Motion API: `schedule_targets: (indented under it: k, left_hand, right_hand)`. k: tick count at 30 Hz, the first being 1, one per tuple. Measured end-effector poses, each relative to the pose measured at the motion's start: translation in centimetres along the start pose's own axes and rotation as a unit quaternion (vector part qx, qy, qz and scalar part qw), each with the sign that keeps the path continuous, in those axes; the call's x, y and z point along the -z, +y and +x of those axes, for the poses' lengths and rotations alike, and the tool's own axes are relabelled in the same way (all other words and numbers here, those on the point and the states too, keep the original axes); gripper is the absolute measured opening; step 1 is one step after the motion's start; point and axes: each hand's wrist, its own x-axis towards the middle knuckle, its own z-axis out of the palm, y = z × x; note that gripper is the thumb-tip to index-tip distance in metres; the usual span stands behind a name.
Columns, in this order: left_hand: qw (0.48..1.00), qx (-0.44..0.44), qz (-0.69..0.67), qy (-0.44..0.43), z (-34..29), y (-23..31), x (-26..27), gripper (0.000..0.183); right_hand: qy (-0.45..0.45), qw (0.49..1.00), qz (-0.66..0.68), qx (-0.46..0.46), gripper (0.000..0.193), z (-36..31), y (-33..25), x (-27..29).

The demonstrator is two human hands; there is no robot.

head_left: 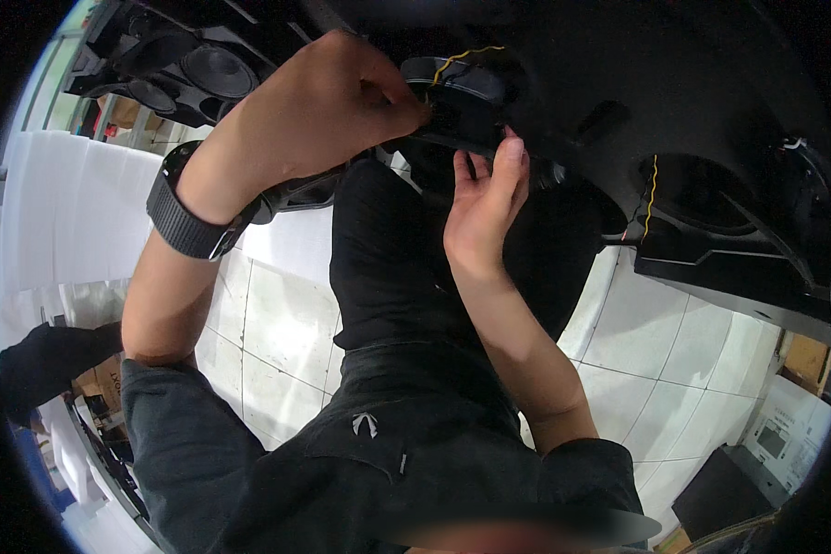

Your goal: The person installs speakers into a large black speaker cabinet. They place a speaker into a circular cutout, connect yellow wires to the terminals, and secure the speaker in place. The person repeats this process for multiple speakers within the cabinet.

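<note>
My left hand [369, 97], with a black watch [194, 208] on its wrist, is closed in a pinch. A thin yellow wire [457, 57] runs down to its fingertips, over a dark rounded part that looks like a speaker [471, 78]. Just right of it, my right hand [489, 189] grips the lower edge of a black part [452, 120], thumb raised along it and fingers bent beneath. Deep shadow hides the exact shape of this part and the tips of several fingers.
A large black panel [572, 55] spans the top. Another yellow wire [653, 194] hangs by a round opening at right. Black speakers [217, 72] stand at upper left, near white sheets [78, 208]. A white box [789, 429] sits at lower right on the tiled floor [651, 323].
</note>
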Motion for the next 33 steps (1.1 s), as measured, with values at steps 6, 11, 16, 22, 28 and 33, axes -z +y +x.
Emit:
schedule_targets:
  k: [6,11,16,22,28,33]
  left_hand:
    - [0.999,0.000,-0.006,-0.051,1.0,-2.0,-0.5,0.024]
    - [0.891,-0.379,0.245,0.050,1.6,-2.7,-0.8,0.027]
    - [0.996,0.069,-0.018,-0.053,-1.3,-2.1,-0.1,0.024]
    - [0.891,0.086,-0.334,0.295,-4.4,-5.1,-6.8,0.039]
    - [0.717,0.056,-0.601,0.349,-3.0,-5.2,-14.2,0.044]
    - [0.752,0.043,-0.549,0.361,-0.9,-4.4,-12.2,0.041]
  right_hand:
    - [0.020,0.999,0.044,-0.023,0.076,-0.4,-0.3,-0.4]
    - [0.024,0.997,0.066,-0.031,0.073,-0.2,-0.5,-0.7]
    - [0.024,0.998,0.051,-0.033,0.070,-0.3,-0.7,-0.6]
    - [0.036,0.998,0.034,-0.036,0.079,-0.1,-1.5,-1.4]
    - [0.050,0.997,0.000,-0.064,0.103,0.0,-2.9,-2.5]
    - [0.060,0.996,0.006,-0.071,0.108,0.3,-3.5,-3.9]
